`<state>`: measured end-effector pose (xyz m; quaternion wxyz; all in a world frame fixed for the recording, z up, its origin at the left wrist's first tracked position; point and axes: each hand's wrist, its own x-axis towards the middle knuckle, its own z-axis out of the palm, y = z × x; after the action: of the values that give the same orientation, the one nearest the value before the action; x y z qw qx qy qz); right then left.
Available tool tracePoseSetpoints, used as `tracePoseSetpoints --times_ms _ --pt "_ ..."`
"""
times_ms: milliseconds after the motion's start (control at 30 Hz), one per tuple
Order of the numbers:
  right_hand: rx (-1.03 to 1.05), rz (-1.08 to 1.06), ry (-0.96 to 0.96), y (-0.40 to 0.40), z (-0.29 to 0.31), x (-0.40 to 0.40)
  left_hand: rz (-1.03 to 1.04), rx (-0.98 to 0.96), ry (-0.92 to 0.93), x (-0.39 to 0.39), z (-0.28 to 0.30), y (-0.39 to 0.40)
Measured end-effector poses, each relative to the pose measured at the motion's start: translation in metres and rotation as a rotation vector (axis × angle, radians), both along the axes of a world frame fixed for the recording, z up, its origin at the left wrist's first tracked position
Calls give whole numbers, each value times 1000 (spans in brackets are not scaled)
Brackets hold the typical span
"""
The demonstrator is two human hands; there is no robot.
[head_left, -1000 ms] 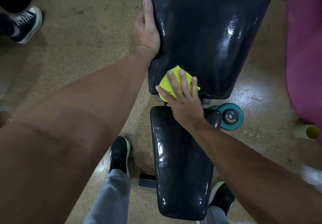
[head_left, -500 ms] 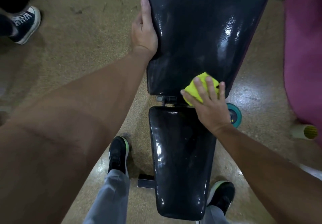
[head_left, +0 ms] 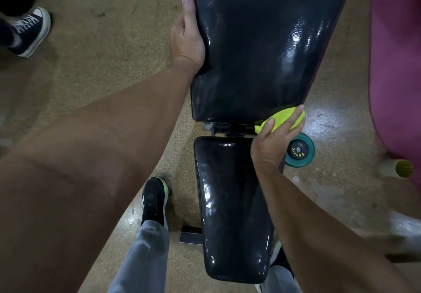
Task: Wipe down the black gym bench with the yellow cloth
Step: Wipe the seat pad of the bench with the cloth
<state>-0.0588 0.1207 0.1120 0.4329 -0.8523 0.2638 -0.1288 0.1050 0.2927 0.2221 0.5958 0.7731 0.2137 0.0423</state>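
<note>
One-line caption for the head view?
Right hand presses the yellow cloth on the black bench's corner; left hand grips its edge.

Backrest pad (head_left: 255, 48) sits ahead of the seat pad (head_left: 230, 208), hinge (head_left: 224, 126) between them. Left hand (head_left: 186, 39) on the backrest's left edge, right hand (head_left: 273, 142) with cloth (head_left: 283, 117) at its near right corner. Wheel (head_left: 300, 150) just right of the seat.
</note>
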Motion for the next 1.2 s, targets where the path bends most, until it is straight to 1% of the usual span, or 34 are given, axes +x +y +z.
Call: tracePoseSetpoints --times_ms 33,100,200,333,400,533,600,667,733,800,867,967,1100,1133,1200 --pt "48 -40 2 7 5 2 3 11 -5 0 1 0" --pt "61 -61 13 10 8 4 4 8 -32 1 0 0" --pt "-16 11 50 -2 3 -2 -31 -19 -42 -1 0 2" --pt "-109 126 112 -17 3 -13 -47 -71 22 -5 1 4" --pt "-124 169 135 -22 5 -16 -74 -85 99 -30 -12 2" --pt "-150 262 181 -32 11 -28 -89 -43 330 -124 -65 5" --pt "-204 330 194 -40 11 -37 -134 -30 486 -169 -90 3" --pt "-301 410 200 -50 6 -50 -122 -44 614 -193 -109 2" --pt "-409 531 220 -55 -4 -64 -69 -58 646 -195 -118 1" --pt "-447 597 283 -54 -10 -70 -72 -65 646 -190 -122 0" --pt "-472 578 328 -47 -10 -59 -76 -84 643 -189 -124 -1" --pt "-493 553 402 -27 -8 -42 -62 -120 684 -189 -124 2" --pt "-534 720 358 -20 -6 -63 -76 -179 719 -186 -123 5" --pt "-540 731 349 -26 -6 -68 -88 -187 728 -185 -122 6" --pt "-550 675 362 -39 -6 -68 -98 -204 752 -183 -121 8"
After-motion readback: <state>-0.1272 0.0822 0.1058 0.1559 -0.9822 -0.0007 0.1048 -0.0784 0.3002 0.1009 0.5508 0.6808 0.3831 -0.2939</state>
